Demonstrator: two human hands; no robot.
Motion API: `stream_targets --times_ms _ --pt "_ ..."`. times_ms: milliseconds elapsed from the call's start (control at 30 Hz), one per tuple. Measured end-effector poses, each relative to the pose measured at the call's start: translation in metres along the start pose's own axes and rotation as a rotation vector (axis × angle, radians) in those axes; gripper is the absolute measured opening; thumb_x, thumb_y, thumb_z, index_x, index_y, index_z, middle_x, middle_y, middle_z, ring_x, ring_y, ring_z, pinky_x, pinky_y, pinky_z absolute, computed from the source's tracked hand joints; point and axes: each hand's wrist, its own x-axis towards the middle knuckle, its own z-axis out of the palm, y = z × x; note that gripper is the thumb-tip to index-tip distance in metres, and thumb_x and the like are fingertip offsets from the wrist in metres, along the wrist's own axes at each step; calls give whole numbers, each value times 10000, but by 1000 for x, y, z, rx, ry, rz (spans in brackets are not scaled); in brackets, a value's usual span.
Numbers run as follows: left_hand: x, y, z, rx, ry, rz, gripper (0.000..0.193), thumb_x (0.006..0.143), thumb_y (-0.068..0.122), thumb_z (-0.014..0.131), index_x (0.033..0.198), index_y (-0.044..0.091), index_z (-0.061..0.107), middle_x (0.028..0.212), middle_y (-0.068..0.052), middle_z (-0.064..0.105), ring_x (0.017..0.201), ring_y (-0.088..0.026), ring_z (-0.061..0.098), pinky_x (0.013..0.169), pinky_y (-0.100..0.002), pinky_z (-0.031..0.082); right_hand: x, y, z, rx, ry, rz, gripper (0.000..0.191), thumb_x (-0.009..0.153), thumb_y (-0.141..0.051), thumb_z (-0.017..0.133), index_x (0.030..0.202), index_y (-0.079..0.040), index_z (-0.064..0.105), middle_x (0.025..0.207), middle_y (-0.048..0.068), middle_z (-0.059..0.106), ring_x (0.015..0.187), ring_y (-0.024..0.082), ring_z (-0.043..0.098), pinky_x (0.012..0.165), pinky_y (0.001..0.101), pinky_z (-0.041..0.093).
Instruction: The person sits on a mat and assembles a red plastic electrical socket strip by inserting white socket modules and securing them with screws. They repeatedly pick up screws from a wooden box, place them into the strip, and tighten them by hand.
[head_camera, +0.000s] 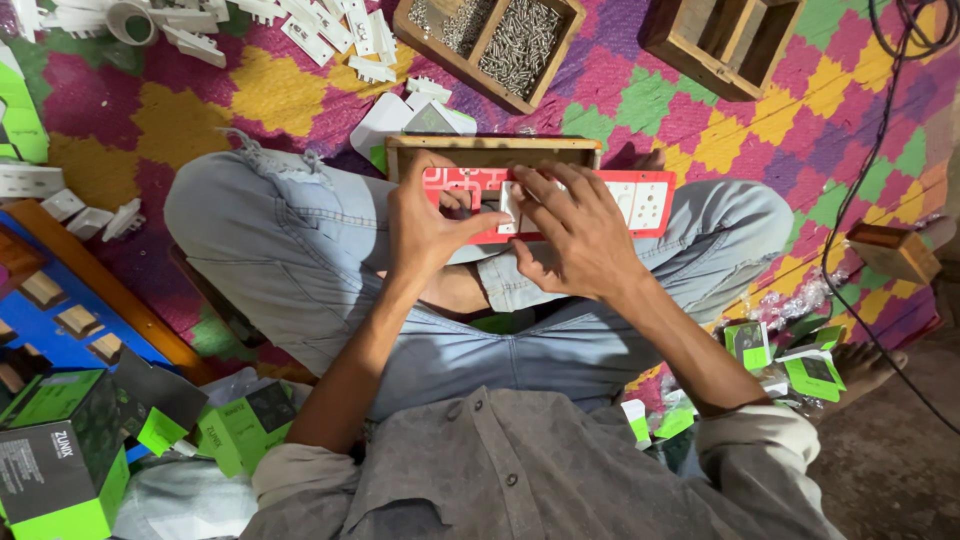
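Your left hand (425, 225) grips the near left end of the red-and-white switch panel (640, 205), fingers curled, thumb stretched flat along its lower edge. Your right hand (570, 235) lies over the panel's middle with fingers spread and fairly straight, fingertips (522, 178) pressing on a white switch piece (508, 205) set in the plate. That panel rests across your knees, against a small wooden frame (492, 152), with a wooden tray of screws (490, 45) beyond on the patterned mat (200, 100).
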Motion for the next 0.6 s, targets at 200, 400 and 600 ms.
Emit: stream_targets --times_ms 200,400,600 --pt "1 0 1 24 10 -6 667 611 209 1049 1000 62 527 763 -12 681 689 -36 627 625 -227 562 -5 3 2 11 -95 24 695 788 -365 856 1330 1 620 1512 128 519 1345 388 521 1114 507 474" --pt "0 0 0 25 -3 -27 657 617 210 1045 996 65 528 752 -2 674 677 -33 622 612 -224 556 -11 10 8 -25 -182 52 735 764 -339 844 1370 -8 593 1541 128 502 1356 384 519 1114 495 471" --pt "0 -1 1 30 5 24 664 627 203 1047 1011 59 526 753 -8 659 681 -44 615 619 -227 544 -13 13 12 -48 -167 26 697 759 -348 853 1341 -48 614 1537 92 513 1352 373 537 1114 486 476"
